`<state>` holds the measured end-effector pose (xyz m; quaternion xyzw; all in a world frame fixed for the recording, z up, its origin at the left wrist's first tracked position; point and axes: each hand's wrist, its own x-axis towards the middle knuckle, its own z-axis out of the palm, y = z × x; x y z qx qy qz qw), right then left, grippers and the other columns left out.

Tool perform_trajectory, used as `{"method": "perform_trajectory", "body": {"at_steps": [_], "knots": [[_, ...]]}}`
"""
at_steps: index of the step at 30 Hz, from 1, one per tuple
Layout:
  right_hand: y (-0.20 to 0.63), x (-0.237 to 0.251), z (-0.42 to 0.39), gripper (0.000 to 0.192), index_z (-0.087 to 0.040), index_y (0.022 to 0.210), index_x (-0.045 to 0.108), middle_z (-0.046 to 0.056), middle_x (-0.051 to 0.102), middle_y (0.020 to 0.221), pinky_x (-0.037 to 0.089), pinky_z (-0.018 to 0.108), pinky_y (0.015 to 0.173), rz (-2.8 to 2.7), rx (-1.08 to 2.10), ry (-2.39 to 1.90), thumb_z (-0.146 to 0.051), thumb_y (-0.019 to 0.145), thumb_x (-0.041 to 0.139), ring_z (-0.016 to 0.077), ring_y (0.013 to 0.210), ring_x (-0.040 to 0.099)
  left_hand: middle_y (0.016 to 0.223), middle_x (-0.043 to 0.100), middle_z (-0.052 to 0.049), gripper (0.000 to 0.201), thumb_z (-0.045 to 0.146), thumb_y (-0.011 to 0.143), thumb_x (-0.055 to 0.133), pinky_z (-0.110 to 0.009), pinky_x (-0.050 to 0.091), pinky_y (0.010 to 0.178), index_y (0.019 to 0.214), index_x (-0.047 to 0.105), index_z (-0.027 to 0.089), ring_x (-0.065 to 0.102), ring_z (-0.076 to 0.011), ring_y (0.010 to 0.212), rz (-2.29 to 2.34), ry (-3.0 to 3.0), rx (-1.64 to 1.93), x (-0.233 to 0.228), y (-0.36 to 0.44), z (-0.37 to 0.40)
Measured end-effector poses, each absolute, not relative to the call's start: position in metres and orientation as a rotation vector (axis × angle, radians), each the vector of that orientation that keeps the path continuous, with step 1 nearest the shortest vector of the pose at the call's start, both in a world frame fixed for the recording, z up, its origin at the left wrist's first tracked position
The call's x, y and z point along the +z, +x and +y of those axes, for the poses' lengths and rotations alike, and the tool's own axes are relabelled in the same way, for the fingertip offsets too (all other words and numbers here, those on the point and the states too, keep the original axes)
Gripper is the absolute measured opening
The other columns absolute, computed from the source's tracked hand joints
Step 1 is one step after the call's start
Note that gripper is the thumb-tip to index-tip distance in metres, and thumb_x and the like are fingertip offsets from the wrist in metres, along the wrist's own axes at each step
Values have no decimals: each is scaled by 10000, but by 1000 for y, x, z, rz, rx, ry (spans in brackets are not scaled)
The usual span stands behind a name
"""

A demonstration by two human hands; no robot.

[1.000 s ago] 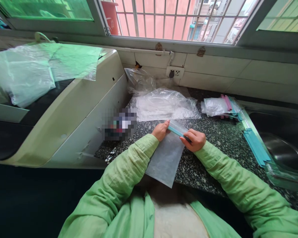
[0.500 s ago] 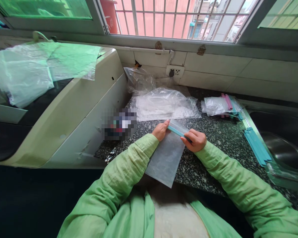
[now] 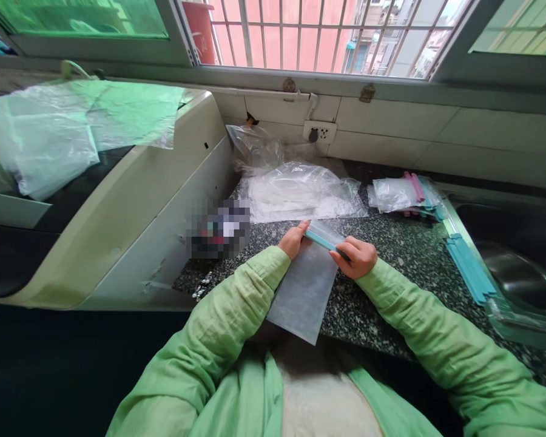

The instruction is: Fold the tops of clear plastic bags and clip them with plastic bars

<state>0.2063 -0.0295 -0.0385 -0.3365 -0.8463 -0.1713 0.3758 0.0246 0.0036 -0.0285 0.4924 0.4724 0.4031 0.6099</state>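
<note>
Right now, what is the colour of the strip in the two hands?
The strip is light blue; it shows best in the head view.

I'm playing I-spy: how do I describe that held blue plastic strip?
Find the speckled black stone counter, then the cloudy flat plastic bag. Across it, left hand and right hand hold one straight light-blue plastic strip. Unlike the other blue strips, it's held.

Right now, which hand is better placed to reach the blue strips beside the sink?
Probably the right hand: it is nearer the blue strips than the left hand. Both grip the held strip across the plastic bag, so the right would first release.
</note>
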Motion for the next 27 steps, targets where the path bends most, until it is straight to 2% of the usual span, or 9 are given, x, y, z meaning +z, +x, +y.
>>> {"method": "perform_trajectory", "body": {"at_steps": [9,18,27], "knots": [[206,-37,-30,178,-157,633,567,-7,485,513,322,186,451,-2148,-450,-849,-276,763,540,69,452,411,402,309,56,492,572,751,404,-226,232,427,472,382,167,285,-57,390,1054,1036,898,-28,25,4],[207,-37,-30,154,-158,644,568,-4,496,520,333,185,450,-2136,-419,-840,-266,754,549,69,450,424,457,403,35,442,499,791,370,-231,326,497,507,434,166,367,-85,461,1075,1110,904,-38,24,10],[209,-36,-30,152,-159,661,570,-2,500,524,338,185,444,-2108,-417,-836,-274,757,541,67,445,417,474,397,31,420,383,833,308,-240,372,618,480,397,172,383,-97,510,1082,1283,930,-39,22,12]]}}
